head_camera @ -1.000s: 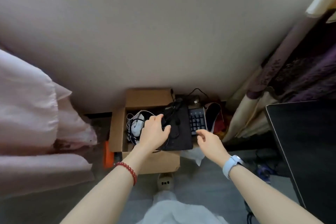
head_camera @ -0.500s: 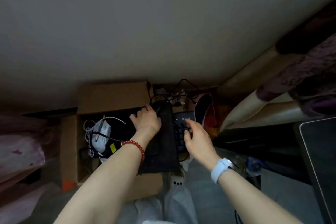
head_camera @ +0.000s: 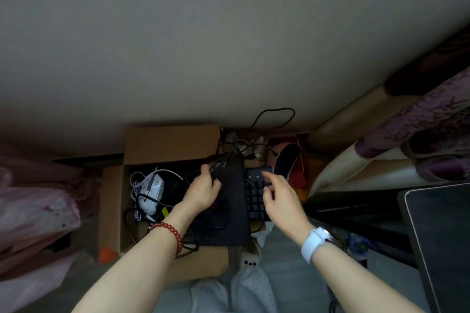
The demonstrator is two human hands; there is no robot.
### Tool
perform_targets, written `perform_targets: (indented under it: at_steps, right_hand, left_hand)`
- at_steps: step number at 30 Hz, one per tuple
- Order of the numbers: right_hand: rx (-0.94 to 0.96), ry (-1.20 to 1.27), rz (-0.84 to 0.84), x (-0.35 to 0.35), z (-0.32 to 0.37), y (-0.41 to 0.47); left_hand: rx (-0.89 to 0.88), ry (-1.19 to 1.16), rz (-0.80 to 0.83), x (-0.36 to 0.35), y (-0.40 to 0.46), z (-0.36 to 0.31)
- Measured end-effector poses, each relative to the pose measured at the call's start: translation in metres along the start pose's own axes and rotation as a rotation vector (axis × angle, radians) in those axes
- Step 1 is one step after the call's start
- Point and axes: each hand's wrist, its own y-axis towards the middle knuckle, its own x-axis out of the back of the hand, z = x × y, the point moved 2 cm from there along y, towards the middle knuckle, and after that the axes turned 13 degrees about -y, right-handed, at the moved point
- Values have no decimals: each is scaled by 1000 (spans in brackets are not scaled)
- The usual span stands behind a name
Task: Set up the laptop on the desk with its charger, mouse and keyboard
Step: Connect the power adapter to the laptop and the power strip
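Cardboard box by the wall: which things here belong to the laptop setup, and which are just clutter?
For the job:
- black keyboard, under the right hand
- flat black laptop, under the left hand
- white mouse, wrapped in cables
- dark desk, at the right edge

Lying about:
- brown cardboard box
- pink bedding
- purple patterned curtain

Dim, soft focus throughout; wide-angle bend at edges; dark box [head_camera: 162, 185] interior, detail prob. lost in shadow.
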Motion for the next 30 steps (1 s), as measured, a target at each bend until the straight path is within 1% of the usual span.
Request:
perform_targets:
  at_steps: [3,6,8,10,13,16,18,21,23,25,27,29,30]
  right_hand:
    - [128,-126,-135,12,15,-7]
    - [284,-354,-295,25,29,-16]
    - [375,-507,-337,33,41,-20]
    - [465,-640,-300,40,53,-19]
    - [583,-748,-131,45,74,-16]
    - [610,-659,39,50,97,-17]
    - [599,-530,69,62,115,-20]
    - [565,-237,138,84,140,-29]
    - [540,-103,174,99,152,-38]
    - [522,-33,123,112,160,-51]
    - [510,-36,20,118,163,-66]
    - [484,9,-67,117,160,-82]
    - [466,55,-90,115,158,-90]
  left_hand:
    - [-54,-5,23,5,-17,4]
    - [-134,35,16,13,-39,5]
    - [-180,69,13,23,-58,5]
    - [-225,91,-3,36,-74,1]
    - [-280,69,7,61,-100,-12]
    - [-351,46,-14,85,-126,-34]
    - [-387,-1,-48,103,-142,-51]
    - [-444,-62,-137,130,-161,-73]
    - [-444,-124,-179,147,-171,-88]
    - [-425,-196,-200,164,-183,-103]
    - [-398,-290,-227,177,-191,-116]
    - [-352,-442,-260,184,-196,-129]
    - [-318,-555,-272,186,-198,-136]
